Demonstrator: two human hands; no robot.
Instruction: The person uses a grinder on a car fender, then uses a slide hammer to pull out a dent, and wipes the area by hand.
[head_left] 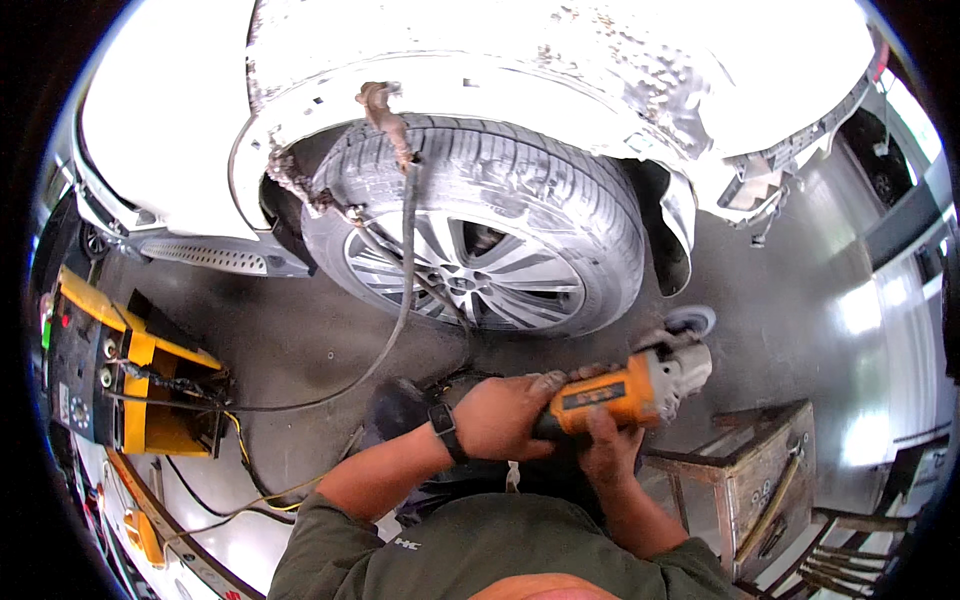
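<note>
An orange angle grinder (606, 399) with a grey metal head is held out in front of my body, its disc (690, 321) pointing up and away toward the right. My left hand (505, 415), with a dark watch on the wrist, is wrapped round the rear of its body. Against the underside, closer to the head, my right hand (612, 452) grips the tool with the thumb along its side. Beyond the grinder stands a dusty car wheel (470, 230) under a white body panel (430, 40) with scraped, bare patches.
A clamp (380, 105) grips the wheel-arch edge; its black cable (408, 260) loops down to a yellow and black machine (150, 370) at left. A worn wooden stool (770, 480) stands close on the right. Torn trim (678, 230) hangs beside the tyre.
</note>
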